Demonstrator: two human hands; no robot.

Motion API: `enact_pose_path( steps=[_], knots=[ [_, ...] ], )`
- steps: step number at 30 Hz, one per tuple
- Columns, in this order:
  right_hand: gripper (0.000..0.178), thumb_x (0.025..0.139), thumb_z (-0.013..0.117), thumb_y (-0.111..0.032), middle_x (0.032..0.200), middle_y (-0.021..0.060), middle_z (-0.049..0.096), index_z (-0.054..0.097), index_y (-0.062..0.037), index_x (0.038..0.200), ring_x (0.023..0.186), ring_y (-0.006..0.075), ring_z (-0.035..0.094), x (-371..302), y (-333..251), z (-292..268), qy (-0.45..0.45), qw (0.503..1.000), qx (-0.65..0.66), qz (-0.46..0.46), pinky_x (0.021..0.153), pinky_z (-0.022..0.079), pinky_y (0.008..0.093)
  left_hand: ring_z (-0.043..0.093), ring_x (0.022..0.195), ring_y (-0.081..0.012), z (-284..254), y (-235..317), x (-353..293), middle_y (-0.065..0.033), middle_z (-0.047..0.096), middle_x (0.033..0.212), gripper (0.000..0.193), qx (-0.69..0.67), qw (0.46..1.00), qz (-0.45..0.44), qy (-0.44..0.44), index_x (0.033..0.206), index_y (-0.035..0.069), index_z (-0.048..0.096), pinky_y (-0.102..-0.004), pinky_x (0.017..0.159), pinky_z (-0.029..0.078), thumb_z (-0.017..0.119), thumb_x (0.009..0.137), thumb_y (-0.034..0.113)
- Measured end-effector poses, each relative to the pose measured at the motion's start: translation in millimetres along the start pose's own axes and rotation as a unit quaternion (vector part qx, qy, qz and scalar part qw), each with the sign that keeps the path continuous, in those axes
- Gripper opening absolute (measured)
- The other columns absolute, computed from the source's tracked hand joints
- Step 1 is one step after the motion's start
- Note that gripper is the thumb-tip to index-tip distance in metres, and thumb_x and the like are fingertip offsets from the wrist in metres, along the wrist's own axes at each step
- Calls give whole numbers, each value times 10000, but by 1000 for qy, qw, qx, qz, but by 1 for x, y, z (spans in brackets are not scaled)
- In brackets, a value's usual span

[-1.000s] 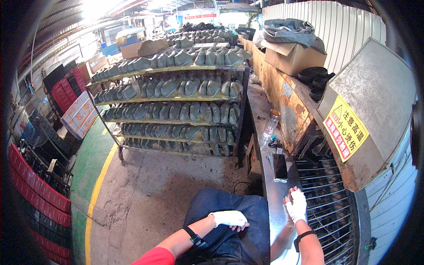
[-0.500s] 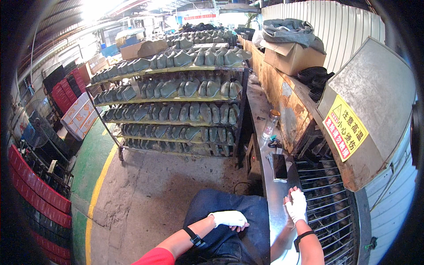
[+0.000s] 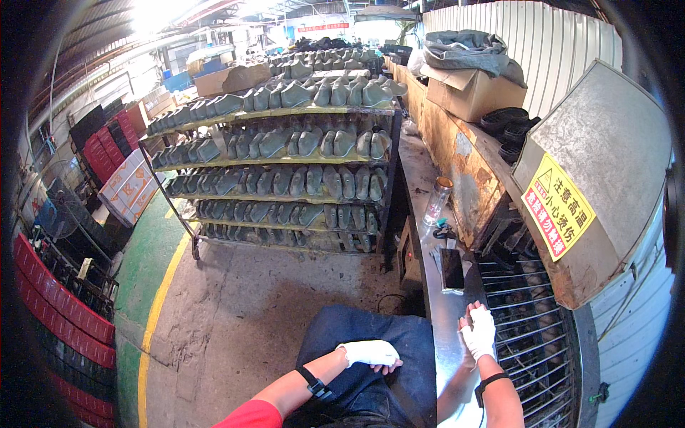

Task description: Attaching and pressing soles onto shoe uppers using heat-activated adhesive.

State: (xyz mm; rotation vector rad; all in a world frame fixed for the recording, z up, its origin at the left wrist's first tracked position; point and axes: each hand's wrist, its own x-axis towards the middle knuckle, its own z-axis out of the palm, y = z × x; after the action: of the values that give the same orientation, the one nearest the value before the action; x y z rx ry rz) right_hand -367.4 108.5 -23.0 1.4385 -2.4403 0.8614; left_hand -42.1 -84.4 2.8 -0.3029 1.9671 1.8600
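Observation:
My left hand (image 3: 374,354), in a white glove that leaves the fingertips bare, rests on the dark blue cloth (image 3: 407,335) over my lap. Its fingers curl inward, and nothing shows in them. My right hand (image 3: 479,331) wears a similar glove and lies at the edge of the shiny metal ledge (image 3: 444,321), beside a row of metal bars (image 3: 528,321). Its fingers are loosely bent, the thumb stands apart, and the hand holds nothing I can see. Just beyond it, a dark phone (image 3: 452,269) lies on the ledge. Each wrist carries a black band.
A wheeled rack (image 3: 285,165) of grey-green shoe-shaped forms stands ahead. A clear bottle (image 3: 437,203) is on the ledge. At right, a tilted metal panel (image 3: 606,143) bears a yellow warning label. Red crates (image 3: 64,303) are stacked left; a cardboard box (image 3: 467,96) sits at back right.

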Motion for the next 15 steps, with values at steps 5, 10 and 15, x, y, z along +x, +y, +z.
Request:
enact_pose_path(
  steps=[5,10,15],
  knots=[
    [509,853,823,-263,1499,221,632,726,-63,1311,1401,439,563,0,-1,-2,-9,1000,2,8,1188,438,513,614,595,-78,0,-3,3,-2,760,851,435,-7,1000,3,-6,901,114,758,-243,530,466,670,1040,517],
    [510,868,809,-263,1508,219,626,722,-68,1331,1407,435,558,-1,-1,-2,-21,1000,1,22,1196,430,516,613,593,-77,0,-4,4,-2,761,853,432,-5,1000,-5,-4,897,118,751,-242,525,465,668,1042,516],
    [515,875,803,-265,1507,213,626,719,-75,1346,1403,432,560,-1,1,-1,-7,1000,-7,-7,1194,430,515,614,598,-77,-1,-3,4,-1,759,849,435,-10,1000,-9,-16,901,116,754,-240,528,463,666,1043,518]
  ],
)
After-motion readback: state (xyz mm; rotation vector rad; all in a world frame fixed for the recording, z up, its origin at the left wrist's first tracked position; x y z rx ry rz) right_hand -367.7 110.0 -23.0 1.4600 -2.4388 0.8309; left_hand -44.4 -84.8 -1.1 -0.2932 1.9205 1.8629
